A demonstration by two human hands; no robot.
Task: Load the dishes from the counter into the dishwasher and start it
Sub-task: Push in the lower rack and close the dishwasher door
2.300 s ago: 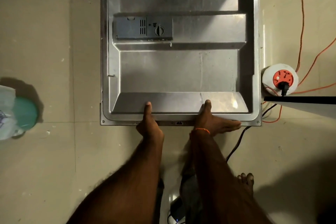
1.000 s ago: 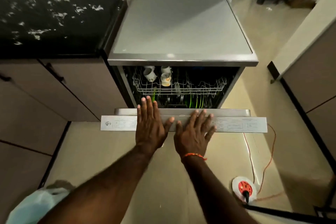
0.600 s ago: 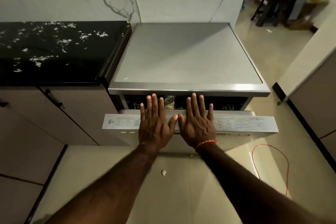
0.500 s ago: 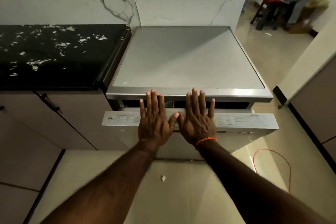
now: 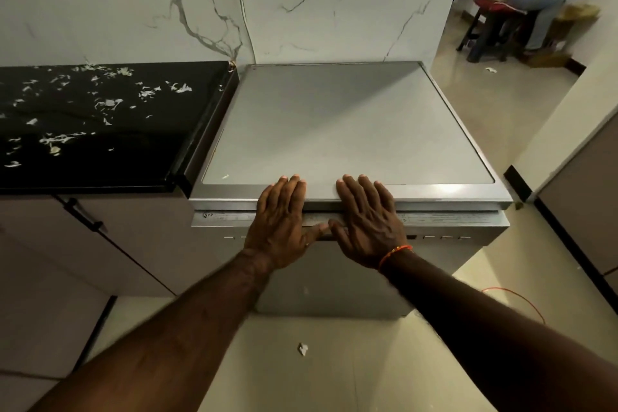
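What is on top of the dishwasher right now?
Only the fingers of both hands reach onto the front edge of the dishwasher top; one small speck lies near its front left corner. The inside cannot be seen, because the door covers it.

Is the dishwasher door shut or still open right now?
Shut, or nearly so: the dishwasher door stands upright under the top panel, no racks showing. Both flat hands, left hand and right hand, press its upper edge.
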